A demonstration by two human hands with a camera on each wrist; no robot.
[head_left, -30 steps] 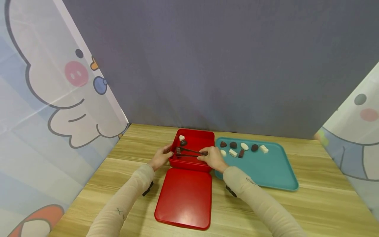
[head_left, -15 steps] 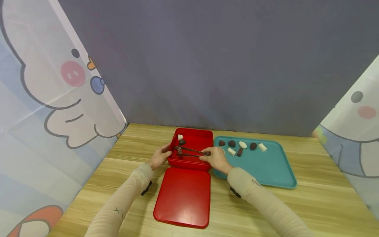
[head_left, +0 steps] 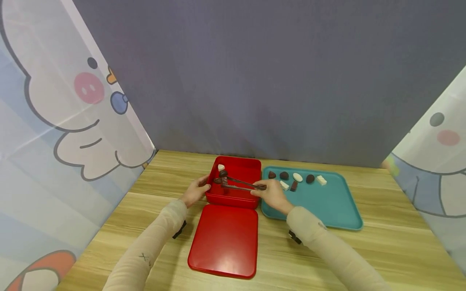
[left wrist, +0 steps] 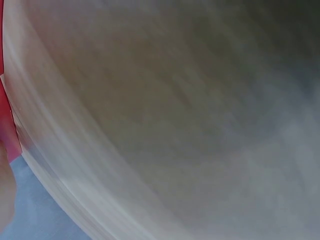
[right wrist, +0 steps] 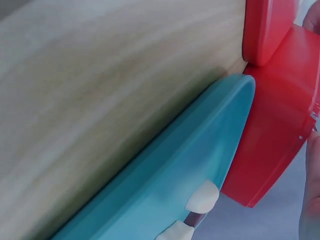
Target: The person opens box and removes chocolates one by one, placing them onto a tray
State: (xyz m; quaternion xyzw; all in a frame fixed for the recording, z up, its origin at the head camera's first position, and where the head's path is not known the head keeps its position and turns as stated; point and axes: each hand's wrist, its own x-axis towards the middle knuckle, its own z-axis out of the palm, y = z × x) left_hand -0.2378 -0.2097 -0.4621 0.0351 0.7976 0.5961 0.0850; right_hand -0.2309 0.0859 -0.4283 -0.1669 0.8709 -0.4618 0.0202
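In the head view, my left hand (head_left: 195,192) grips the left wall of a red box (head_left: 233,200), its thumb at the rim. My right hand (head_left: 273,195) pinches dark tongs (head_left: 243,182) over the box's right side. The tongs' arms stand spread, reaching left into the box. Between their tips lies a small dark-brown chocolate bar (head_left: 224,180). A white chocolate (head_left: 221,167) sits behind it in the box; dark rounded shapes close to the tips are hard to tell apart. In the right wrist view, only part of my right hand (right wrist: 312,190) shows at the edge.
A teal tray (head_left: 327,206) stands against the box's right side, with several dark and white chocolates along its back. In front of the box lies a flat red lid (head_left: 223,242). A grey panel (head_left: 276,81) rises behind the wooden table (head_left: 393,210).
My right hand has moved a little right with the tongs, and their tips have spread around the chocolate bar. My left hand keeps its place on the box; the view has shifted slightly.
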